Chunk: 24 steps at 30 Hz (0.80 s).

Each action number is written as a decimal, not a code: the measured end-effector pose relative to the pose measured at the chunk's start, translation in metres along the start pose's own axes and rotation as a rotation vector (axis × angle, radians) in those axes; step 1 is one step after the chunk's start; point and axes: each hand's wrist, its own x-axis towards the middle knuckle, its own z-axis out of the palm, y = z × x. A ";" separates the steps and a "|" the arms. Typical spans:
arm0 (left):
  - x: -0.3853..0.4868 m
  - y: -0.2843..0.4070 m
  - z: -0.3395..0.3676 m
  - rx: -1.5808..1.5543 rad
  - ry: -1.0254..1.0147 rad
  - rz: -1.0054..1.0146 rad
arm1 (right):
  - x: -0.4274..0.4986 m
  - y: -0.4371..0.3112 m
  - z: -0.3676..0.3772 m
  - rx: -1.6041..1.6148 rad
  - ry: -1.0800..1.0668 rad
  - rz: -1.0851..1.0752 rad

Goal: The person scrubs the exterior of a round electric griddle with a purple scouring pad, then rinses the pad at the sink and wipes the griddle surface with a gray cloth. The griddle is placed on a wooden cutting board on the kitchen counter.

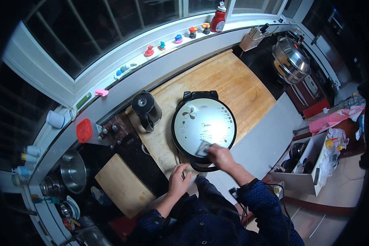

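Observation:
A round Midea electric baking pan (196,123) with a silver, flower-printed lid and black rim sits closed on a large wooden board (249,89). My right hand (222,158) presses a small grey flat thing, perhaps a cloth or pad (204,148), against the lid's near edge, just above the black front handle (203,167). It is too blurred to name surely. My left hand (179,181) rests by the board's near edge, left of the handle, thumb and fingers apart. A dark cord (179,156) runs down beside the pan towards it; whether they touch I cannot tell.
A dark electric kettle (146,109) stands on the board left of the pan. Further left lie a smaller cutting board (124,186) and a steel bowl (73,171). A steel steamer pot (290,60) and knife block (250,40) are at back right. A drawer (307,181) hangs open on the right.

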 end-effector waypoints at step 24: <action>0.039 0.073 0.076 0.707 -0.289 0.385 | -0.004 0.068 -0.062 -0.110 0.087 -0.267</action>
